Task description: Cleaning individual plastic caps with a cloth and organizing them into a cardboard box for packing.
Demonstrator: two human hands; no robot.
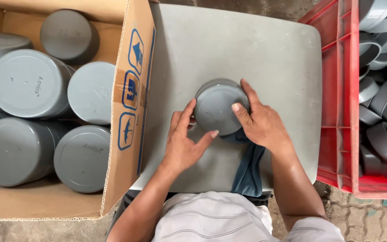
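Nearest the body: a dark blue cloth point(248, 172) hangs over the near edge of the grey worktop point(274, 58), its upper end tucked under the right hand.
Left hand point(182, 143): at 7 o'clock of the cap, fingers point(187, 112) spread, touching its left rim, thumb stretched towards the cloth; not closed round anything.
Right hand point(260, 123): at 4 o'clock of the cap, fingers curled over its right rim, thumb on the flat top; gripping the cap and pinning the cloth.
Cap: a round grey plastic pipe cap point(218, 107) sits flat side up mid-worktop, between both hands; its axis points up at the camera.
Nearer hand: the right, which is already on it.
At 9 o'clock: an open cardboard box point(131, 148) filled with larger grey round caps point(81, 157), well apart.
At 3 o'clock: a red plastic crate point(337, 112) of grey fittings.
In the way: nothing lies between the cap and either container.
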